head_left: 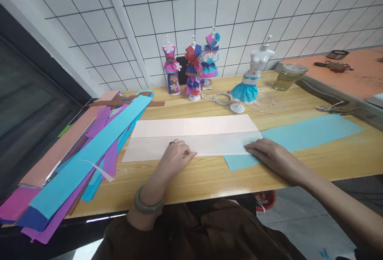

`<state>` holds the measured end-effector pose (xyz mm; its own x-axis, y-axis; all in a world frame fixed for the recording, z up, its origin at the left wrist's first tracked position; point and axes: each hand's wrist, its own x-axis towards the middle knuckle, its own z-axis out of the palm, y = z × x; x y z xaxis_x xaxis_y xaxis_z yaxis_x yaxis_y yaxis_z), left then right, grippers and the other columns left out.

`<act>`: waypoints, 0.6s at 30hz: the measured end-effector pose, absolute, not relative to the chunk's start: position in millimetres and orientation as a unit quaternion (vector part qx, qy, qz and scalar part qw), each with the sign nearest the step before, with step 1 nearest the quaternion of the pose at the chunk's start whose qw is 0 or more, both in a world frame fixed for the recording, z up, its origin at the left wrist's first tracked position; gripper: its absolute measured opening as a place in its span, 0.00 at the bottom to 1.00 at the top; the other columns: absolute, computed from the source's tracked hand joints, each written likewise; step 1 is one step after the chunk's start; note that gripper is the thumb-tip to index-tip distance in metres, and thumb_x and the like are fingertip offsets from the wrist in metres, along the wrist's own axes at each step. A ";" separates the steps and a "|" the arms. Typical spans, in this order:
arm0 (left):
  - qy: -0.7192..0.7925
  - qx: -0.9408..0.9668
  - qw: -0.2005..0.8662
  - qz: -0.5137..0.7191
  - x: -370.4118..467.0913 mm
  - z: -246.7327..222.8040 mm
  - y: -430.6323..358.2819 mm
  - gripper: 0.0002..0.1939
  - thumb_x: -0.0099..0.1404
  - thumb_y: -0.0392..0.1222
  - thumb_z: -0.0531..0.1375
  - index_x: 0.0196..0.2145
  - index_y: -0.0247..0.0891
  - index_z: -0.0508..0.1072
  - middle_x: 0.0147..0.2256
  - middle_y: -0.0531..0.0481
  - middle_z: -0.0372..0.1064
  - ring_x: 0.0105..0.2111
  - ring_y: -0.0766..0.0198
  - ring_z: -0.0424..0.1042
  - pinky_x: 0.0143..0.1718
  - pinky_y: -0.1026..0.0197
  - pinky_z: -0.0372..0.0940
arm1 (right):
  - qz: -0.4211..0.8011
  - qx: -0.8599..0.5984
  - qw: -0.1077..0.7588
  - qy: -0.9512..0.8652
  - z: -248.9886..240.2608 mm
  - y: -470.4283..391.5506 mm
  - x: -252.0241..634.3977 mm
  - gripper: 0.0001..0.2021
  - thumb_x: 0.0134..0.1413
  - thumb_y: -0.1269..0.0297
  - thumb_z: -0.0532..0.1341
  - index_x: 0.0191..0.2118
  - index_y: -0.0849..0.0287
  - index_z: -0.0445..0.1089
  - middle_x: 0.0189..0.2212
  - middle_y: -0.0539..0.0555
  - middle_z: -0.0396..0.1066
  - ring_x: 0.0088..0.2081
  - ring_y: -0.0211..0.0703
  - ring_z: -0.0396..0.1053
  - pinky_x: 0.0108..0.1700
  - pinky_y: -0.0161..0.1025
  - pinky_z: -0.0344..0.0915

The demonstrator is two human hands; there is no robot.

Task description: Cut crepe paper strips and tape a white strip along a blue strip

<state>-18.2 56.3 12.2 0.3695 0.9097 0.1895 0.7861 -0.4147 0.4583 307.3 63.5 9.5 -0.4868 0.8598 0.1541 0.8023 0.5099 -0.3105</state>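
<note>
A long sheet of pale pink crepe paper lies across the middle of the wooden table, with a lengthwise line between a brighter far strip and a duller near strip. At its near edge, my left hand has curled fingers and its thumb pressed at the paper's border. My right hand rests on the near right corner with fingers stretched out flat; its thumb is hidden. A light blue crepe sheet lies partly under the pink paper and my right hand.
Folded crepe strips in blue, purple and peach form a pile at left. At the back stand dressed mini mannequins, a mannequin in a blue skirt, tape rolls and a cup of liquid. Scissors lie at right.
</note>
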 end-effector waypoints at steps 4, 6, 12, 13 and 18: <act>0.532 0.811 0.131 0.204 -18.4 11.0 56.9 0.13 0.58 0.45 0.55 0.19 0.38 0.67 0.25 0.51 0.66 0.31 0.64 0.62 0.36 0.60 0.55 | 0.098 -0.499 0.142 -0.850 8.8 63.0 307.9 0.17 0.57 0.57 0.48 0.43 0.58 0.68 0.38 0.57 0.69 0.41 0.45 0.65 0.43 0.44 0.63; 0.536 0.810 0.126 0.203 -18.7 9.9 57.6 0.13 0.57 0.45 0.56 0.19 0.38 0.66 0.25 0.51 0.65 0.32 0.63 0.63 0.36 0.60 0.55 | 0.098 -0.501 0.143 -0.848 6.8 63.7 309.0 0.16 0.57 0.57 0.48 0.43 0.58 0.68 0.39 0.56 0.69 0.41 0.45 0.65 0.44 0.44 0.62; 0.538 0.809 0.125 0.204 -19.2 9.1 58.1 0.13 0.56 0.46 0.57 0.19 0.38 0.66 0.24 0.51 0.65 0.32 0.63 0.62 0.35 0.60 0.55 | 0.096 -0.504 0.143 -0.846 5.3 65.4 309.2 0.16 0.56 0.57 0.49 0.42 0.58 0.69 0.38 0.56 0.70 0.41 0.45 0.66 0.43 0.44 0.63; 0.539 0.808 0.125 0.203 -19.2 9.2 58.0 0.13 0.56 0.46 0.58 0.19 0.38 0.66 0.24 0.51 0.65 0.32 0.63 0.62 0.35 0.60 0.55 | 0.097 -0.507 0.142 -0.845 6.3 65.2 308.5 0.16 0.56 0.57 0.48 0.42 0.57 0.69 0.38 0.55 0.70 0.41 0.45 0.66 0.43 0.43 0.63; 0.545 0.805 0.122 0.200 -19.4 8.2 58.1 0.13 0.55 0.47 0.58 0.18 0.38 0.66 0.24 0.51 0.66 0.32 0.63 0.62 0.34 0.60 0.55 | 0.108 -0.518 0.137 -0.838 12.2 63.0 304.5 0.16 0.56 0.56 0.48 0.42 0.57 0.69 0.39 0.55 0.70 0.41 0.44 0.66 0.43 0.43 0.64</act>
<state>-19.4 58.1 8.2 0.3251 0.9266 0.1889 0.8284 -0.3754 0.4157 304.5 63.0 12.2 -0.4266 0.8968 0.1178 0.8379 0.4408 -0.3217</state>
